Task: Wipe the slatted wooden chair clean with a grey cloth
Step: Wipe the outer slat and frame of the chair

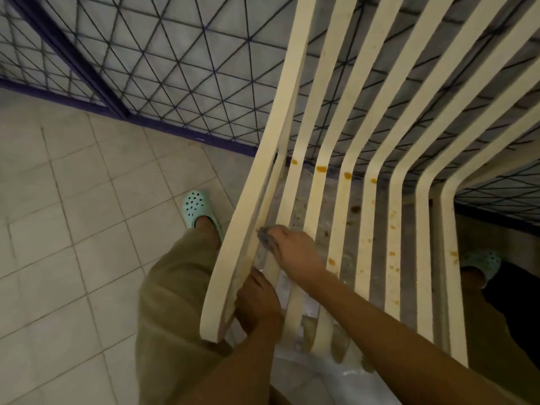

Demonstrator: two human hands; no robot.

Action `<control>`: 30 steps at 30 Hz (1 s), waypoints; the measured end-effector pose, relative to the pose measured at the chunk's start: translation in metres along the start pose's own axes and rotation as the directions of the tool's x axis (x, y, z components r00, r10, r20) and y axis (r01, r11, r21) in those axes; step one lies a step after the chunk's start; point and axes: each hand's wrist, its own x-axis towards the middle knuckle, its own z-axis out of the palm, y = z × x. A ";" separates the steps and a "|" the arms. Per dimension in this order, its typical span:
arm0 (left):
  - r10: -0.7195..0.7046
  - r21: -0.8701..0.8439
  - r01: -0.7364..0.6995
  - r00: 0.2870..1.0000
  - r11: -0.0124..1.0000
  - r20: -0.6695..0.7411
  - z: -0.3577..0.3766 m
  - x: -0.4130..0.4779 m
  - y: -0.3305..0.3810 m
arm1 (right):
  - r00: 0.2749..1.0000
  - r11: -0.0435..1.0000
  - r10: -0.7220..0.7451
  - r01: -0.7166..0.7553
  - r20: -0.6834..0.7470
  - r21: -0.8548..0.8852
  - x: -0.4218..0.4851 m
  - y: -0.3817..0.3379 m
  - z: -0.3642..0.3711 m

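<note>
Head view, looking down.

- Slatted chair (pixel 228 273): cream slats run from the backrest down through the bend and along the seat toward the camera. It stands on a tiled floor (pixel 73 229), with a wire grille (pixel 175 68) behind it.
- Right grip (pixel 295 252): fingers bunched around the grey cloth (pixel 264 238), pressing it against the second slat from the chair's left edge, about midway along the seat. Only a small wad of cloth shows beyond the fingertips.
- Left grip (pixel 257 302): set low between the outer slat and its neighbour, fingers curled in around the chair near the front edge. It looks like a steadying hold. Exactly which slat it clasps I cannot tell.

Progress, by judgement: early. Orange stains (pixel 321 168) sit in a row at the seat bend, and more spots run down the slats to the right. All of these lie well away from the cloth. The left-edge slats near the cloth look clean. Most of the seat and the whole backrest are apparently left to do.

Hidden or unclear:
- The chair's top and right side are cut off.
- The legs are out of sight.
- Something pale and glossy lies under the seat, and I cannot identify it.
- The right edge is very dark. A mint clog (pixel 482 263) is just visible there, with another clog (pixel 197 207) on the left.
</note>
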 end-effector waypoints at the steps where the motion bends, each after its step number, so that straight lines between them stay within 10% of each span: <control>1: -0.011 -0.015 0.011 1.000 1.000 0.005 0.000 0.000 0.000 | 1.000 1.000 0.018 -0.018 -0.025 0.000 0.011 0.005 -0.002; 19: -0.004 0.093 -0.008 0.991 0.996 0.133 0.001 0.007 -0.002 | 0.993 0.997 0.063 -0.067 0.103 0.036 -0.063 -0.033 0.004; 30: -0.039 -0.123 0.035 0.999 0.992 -0.033 0.005 0.004 -0.005 | 0.986 0.980 0.160 -0.164 -0.041 -0.109 0.026 0.016 -0.019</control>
